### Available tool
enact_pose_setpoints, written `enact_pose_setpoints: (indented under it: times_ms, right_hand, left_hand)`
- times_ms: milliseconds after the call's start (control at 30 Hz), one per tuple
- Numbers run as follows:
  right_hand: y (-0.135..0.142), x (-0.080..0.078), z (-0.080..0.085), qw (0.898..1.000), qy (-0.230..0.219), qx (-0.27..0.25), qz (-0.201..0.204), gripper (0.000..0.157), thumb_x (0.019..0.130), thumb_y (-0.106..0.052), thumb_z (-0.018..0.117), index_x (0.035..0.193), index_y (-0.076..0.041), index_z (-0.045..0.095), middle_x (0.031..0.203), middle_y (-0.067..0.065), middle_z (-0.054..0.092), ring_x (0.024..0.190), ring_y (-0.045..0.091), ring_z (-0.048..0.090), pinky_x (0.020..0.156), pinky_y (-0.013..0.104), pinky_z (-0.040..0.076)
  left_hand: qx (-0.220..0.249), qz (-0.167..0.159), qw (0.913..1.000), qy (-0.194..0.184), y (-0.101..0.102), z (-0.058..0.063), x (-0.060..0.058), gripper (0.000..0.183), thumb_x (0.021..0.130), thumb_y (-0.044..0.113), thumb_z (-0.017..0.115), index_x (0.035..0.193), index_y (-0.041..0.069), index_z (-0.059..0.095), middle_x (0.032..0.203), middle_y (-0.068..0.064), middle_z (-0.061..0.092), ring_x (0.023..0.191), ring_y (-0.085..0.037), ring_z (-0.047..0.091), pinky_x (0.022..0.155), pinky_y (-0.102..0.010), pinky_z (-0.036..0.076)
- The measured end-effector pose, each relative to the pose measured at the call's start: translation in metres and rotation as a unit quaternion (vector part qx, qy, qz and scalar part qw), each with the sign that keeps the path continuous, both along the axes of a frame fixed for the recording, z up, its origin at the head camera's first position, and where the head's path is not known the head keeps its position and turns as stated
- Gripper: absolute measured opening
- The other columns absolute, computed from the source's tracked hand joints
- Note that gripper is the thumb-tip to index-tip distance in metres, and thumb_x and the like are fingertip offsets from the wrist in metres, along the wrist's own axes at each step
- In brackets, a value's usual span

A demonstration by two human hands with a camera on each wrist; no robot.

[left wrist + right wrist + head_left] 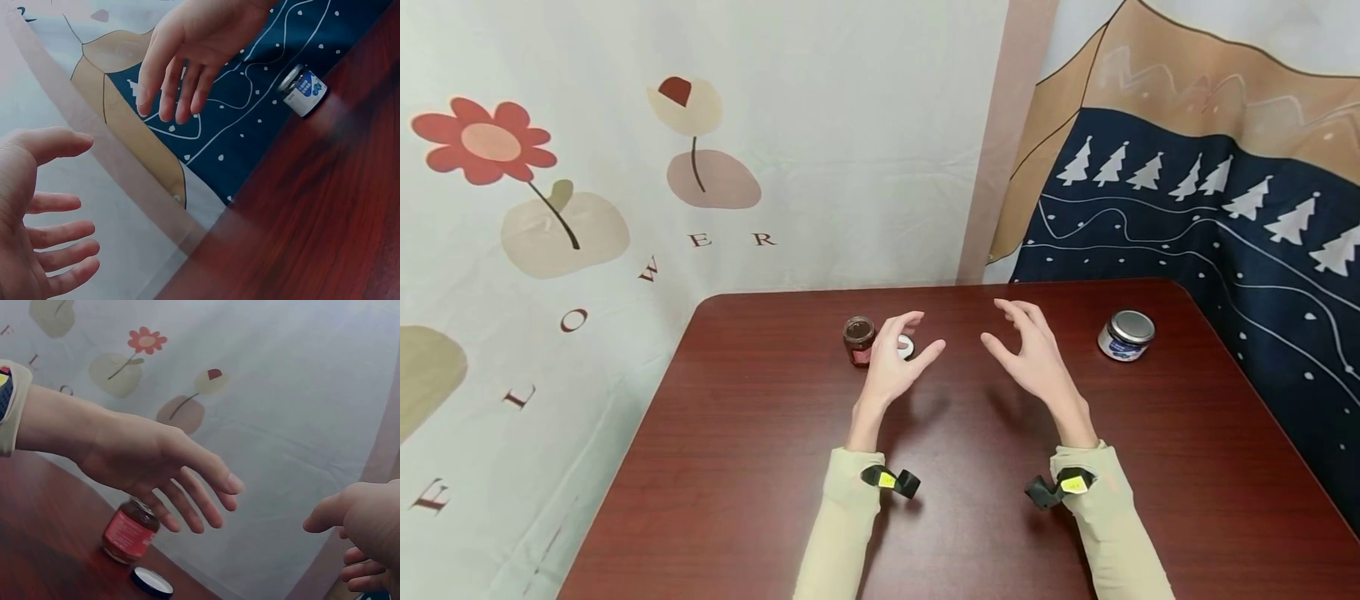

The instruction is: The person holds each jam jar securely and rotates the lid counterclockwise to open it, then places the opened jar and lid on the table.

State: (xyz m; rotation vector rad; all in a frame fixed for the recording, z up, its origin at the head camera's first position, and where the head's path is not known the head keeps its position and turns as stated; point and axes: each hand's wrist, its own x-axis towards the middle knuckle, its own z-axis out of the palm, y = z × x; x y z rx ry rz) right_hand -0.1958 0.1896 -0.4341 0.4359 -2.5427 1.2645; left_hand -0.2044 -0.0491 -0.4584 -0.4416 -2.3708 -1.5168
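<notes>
Both hands hover above the table, apart from each other, with palms turned inward and nothing held. My left hand has loosely bent fingers and is nearest to a dark glass jar with a red label, which stands upright without its lid. A lid lies beside that jar with its white inside up, partly hidden by the left hand in the head view. My right hand is likewise relaxed, to the left of a second jar, which has a silver lid and a white and blue label.
The dark red wooden table has a rounded far edge. Behind it hangs a white cloth printed with flowers, and on the right a dark blue cloth with white trees. Black cameras are strapped on both sleeves.
</notes>
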Motion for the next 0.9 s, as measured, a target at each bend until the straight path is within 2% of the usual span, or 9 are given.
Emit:
enact_pose_setpoints:
  times_ms: [167,300,533,733,900]
  right_hand:
    - [0.008,-0.001,0.000,1.000,0.003,-0.005,-0.005,0.059,0.094,-0.021,0.072,0.145,-0.004,0.050,0.141,0.022,0.045,0.122,0.041,0.051,0.101,0.056,0.043]
    - [0.014,0.000,-0.001,1.000,-0.003,-0.003,-0.010,0.059,0.094,-0.021,0.072,0.146,-0.004,0.049,0.142,0.022,0.044,0.122,0.041,0.051,0.101,0.057,0.043]
    - [0.023,0.000,-0.003,1.000,-0.009,0.005,-0.017,0.059,0.095,-0.022,0.071,0.146,-0.004,0.048,0.141,0.022,0.044,0.115,0.041,0.054,0.097,0.058,0.045]
    - [0.030,0.001,-0.004,1.000,-0.003,0.009,-0.024,0.058,0.095,-0.020,0.071,0.146,-0.005,0.048,0.140,0.022,0.044,0.111,0.042,0.056,0.094,0.057,0.047]
    - [0.036,0.001,-0.005,0.999,0.001,0.013,-0.031,0.058,0.095,-0.022,0.070,0.146,-0.005,0.048,0.139,0.023,0.045,0.109,0.043,0.056,0.093,0.059,0.047]
  left_hand:
    - [0.000,-0.009,1.0000,-0.001,0.006,-0.005,-0.002,0.057,0.085,0.032,0.080,0.133,0.008,0.061,0.126,-0.012,0.061,0.114,-0.031,0.057,0.093,-0.053,0.047]
    - [0.004,-0.021,0.9996,-0.016,0.011,-0.009,-0.003,0.057,0.086,0.032,0.080,0.134,0.010,0.060,0.125,-0.009,0.061,0.113,-0.026,0.057,0.091,-0.050,0.050]
    - [0.008,-0.035,0.9980,-0.051,0.019,-0.016,-0.004,0.060,0.087,0.032,0.080,0.138,0.010,0.056,0.129,-0.013,0.059,0.116,-0.030,0.056,0.094,-0.048,0.050]
    - [0.000,-0.041,0.9970,-0.066,0.025,-0.019,-0.004,0.061,0.087,0.034,0.079,0.139,0.012,0.056,0.129,-0.010,0.059,0.112,-0.023,0.056,0.094,-0.046,0.050]
    - [-0.002,-0.048,0.9965,-0.069,0.029,-0.023,-0.006,0.060,0.087,0.033,0.079,0.138,0.011,0.056,0.128,-0.010,0.059,0.115,-0.032,0.057,0.094,-0.046,0.049]
